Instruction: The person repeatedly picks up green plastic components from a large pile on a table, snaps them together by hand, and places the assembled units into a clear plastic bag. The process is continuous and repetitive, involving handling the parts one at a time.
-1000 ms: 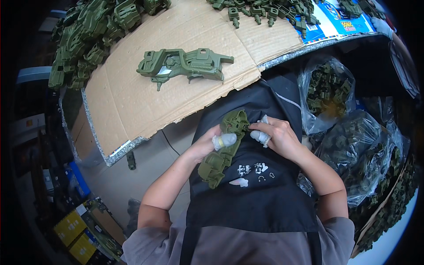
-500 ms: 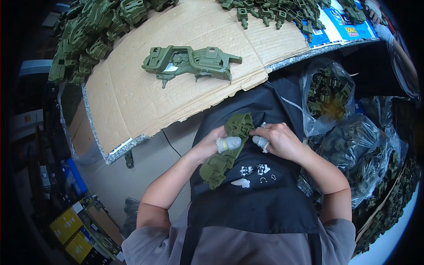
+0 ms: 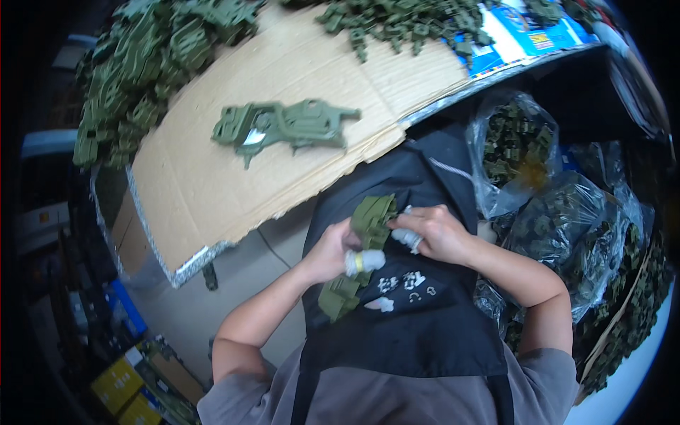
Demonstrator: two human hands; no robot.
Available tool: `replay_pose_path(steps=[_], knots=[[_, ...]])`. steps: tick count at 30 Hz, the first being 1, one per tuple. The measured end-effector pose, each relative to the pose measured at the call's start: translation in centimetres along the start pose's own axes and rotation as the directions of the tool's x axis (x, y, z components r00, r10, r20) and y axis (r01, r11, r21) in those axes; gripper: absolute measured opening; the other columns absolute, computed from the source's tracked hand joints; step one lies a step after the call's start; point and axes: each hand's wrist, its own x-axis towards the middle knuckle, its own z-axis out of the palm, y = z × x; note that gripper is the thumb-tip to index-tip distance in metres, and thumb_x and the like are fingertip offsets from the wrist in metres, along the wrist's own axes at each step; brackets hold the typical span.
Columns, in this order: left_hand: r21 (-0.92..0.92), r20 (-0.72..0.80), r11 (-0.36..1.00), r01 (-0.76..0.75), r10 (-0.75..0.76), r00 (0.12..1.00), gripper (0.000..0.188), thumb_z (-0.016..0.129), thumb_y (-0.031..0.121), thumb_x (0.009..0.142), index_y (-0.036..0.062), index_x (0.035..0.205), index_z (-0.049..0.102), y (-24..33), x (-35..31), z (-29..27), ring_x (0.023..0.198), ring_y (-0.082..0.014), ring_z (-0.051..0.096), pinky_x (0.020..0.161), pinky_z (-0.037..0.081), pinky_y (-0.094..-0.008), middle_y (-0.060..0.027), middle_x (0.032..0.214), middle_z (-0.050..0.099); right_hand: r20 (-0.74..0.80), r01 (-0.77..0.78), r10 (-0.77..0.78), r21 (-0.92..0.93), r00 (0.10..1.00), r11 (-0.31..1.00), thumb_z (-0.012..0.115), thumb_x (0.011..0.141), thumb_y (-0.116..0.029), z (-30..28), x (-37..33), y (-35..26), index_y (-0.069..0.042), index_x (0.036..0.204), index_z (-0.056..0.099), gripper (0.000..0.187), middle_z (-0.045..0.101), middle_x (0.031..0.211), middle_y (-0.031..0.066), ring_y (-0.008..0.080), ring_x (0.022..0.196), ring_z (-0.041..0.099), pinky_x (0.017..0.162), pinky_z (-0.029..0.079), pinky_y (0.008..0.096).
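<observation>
A long, moulded olive-green plastic toy vehicle part [image 3: 374, 216] is held at a slant above my lap. My left hand [image 3: 330, 253] is closed around its middle, its thumb wrapped in white with a yellowish band. At the part's upper right edge, my right hand [image 3: 440, 232] is closed, index finger and wrapped thumb brought together against it. Whatever sits between those fingertips is too small and blurred to make out. A second green toy vehicle body [image 3: 283, 127], with a stub at one end, lies on the cardboard [image 3: 212, 191] beyond my hands.
Heaped green parts [image 3: 142, 78] cover the table's far left, and smaller green pieces [image 3: 404, 25] lie at the back. Clear plastic bags [image 3: 559, 227] of green parts stand at my right. A black apron [image 3: 404, 340] with a white print covers my lap.
The whole view has shifted, so the table and the body on it appear lower and further left. Both hands keep their grip near the same part, with only slight movement.
</observation>
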Motion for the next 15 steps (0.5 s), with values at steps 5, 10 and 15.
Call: replay_pose_path(steps=[5,10,15], knots=[[0.059,0.033,0.998,-0.015,0.013,0.999,0.064,0.076,0.012,0.072,0.0029,0.127,0.043,2.5,1.0,-0.3,0.087,-0.0097,0.059,0.072,0.05,-0.0266,-0.0062,0.105,0.061,0.038,-0.004,0.008,-0.108,0.999,0.994,0.064,0.062,0.0,-2.1,0.7,-0.5,-0.006,0.101,0.062,0.04,0.064,0.082,0.0147,0.032,0.078,0.063,0.067,0.052,0.0403],[-0.454,-0.184,0.89,-0.032,-0.059,0.981,0.058,0.067,0.03,0.081,0.0069,0.128,0.041,-0.2,2.5,0.0,0.095,-0.0126,0.059,0.078,0.052,-0.0271,-0.0091,0.115,0.057,-0.254,0.087,-0.114,-0.114,0.961,0.99,0.064,0.074,-0.006,-11.2,4.6,1.5,-0.012,0.108,0.064,0.035,0.067,0.094,0.012,0.0252,0.084,0.066,0.078,0.052,0.0344],[-0.631,-0.046,0.774,0.053,-0.105,0.993,0.069,0.064,0.04,0.082,0.0124,0.136,0.031,-1.1,1.2,1.0,0.101,-0.0178,0.055,0.078,0.052,-0.0336,-0.0106,0.119,0.052,-0.749,-0.411,-0.089,-0.454,0.656,0.79,0.064,0.079,-0.014,-19.9,7.3,12.3,-0.011,0.111,0.055,0.033,0.058,0.092,0.0191,0.0362,0.089,0.056,0.079,0.044,0.0427]])
